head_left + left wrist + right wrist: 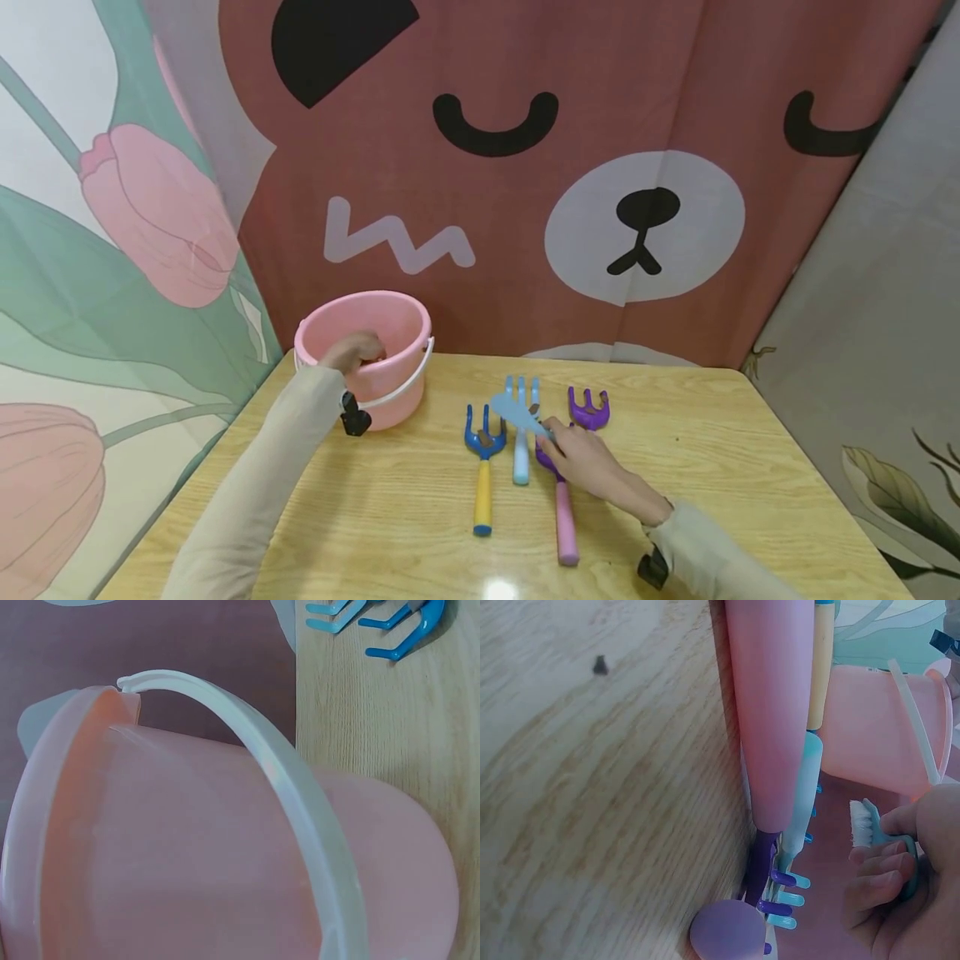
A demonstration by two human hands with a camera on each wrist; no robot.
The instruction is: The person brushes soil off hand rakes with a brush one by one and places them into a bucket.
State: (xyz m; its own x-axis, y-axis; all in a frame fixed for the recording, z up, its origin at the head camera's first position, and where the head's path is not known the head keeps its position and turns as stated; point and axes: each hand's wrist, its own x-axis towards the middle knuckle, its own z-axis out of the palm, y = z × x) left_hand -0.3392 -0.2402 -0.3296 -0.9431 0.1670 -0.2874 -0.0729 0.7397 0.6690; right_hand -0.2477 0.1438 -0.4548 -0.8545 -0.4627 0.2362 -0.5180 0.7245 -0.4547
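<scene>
My right hand (588, 458) holds a small light-blue brush (517, 412) whose white bristles (861, 823) show in the right wrist view. Beneath it lie several toy hand rakes: a blue one with a yellow handle (483, 496), a light-blue one (521, 458), one with a pink handle (566, 525) and a purple one (588, 412). Brown bits cling among some prongs. My left hand (356, 350) reaches over the near rim of a pink bucket (393, 400). Its fingertips are down inside, so whether they grip anything is hidden; the left wrist view shows only the bucket's outside.
The white bucket handle (300, 802) hangs down against the near side. Under everything is a light wooden table (675, 483) with a few dark specks. A bear-patterned cloth (510, 192) hangs right behind it, with patterned cloths at both sides.
</scene>
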